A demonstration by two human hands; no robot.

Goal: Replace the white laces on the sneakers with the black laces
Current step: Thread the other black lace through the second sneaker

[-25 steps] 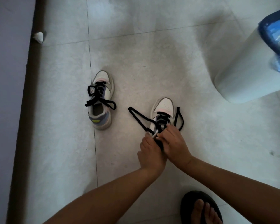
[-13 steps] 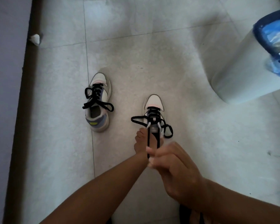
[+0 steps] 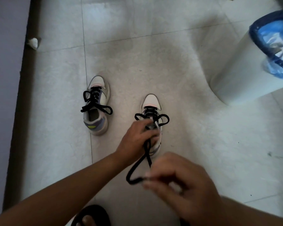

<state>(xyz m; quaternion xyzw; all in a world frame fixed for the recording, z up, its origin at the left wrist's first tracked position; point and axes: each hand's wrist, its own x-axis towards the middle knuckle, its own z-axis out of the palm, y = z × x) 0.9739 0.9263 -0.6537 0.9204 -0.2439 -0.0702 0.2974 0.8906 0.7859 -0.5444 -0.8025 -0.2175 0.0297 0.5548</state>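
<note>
Presently, lace: black lace (image 3: 147,154) soft, light, limp; best pinched near tip.
Left hand (image 3: 134,141): curled, pinning sneaker (image 3: 151,101), mid-frame.
Right hand (image 3: 183,181): pinching lace's end, lower centre.

No legible text, label, brand, number or sign anywhere in view. Left sneaker (image 3: 96,105): yellow-green patch at the heel, no letters made out. Right sneaker (image 3: 151,108): upper plain where it shows, no logo readable. Bin (image 3: 245,69) at right: white wall unmarked; red and white scraps inside the blue liner (image 3: 268,38) too blurred to read. Floor tiles (image 3: 186,79) carry no markings. Sandal (image 3: 91,216) at the bottom edge shows no print.
</note>
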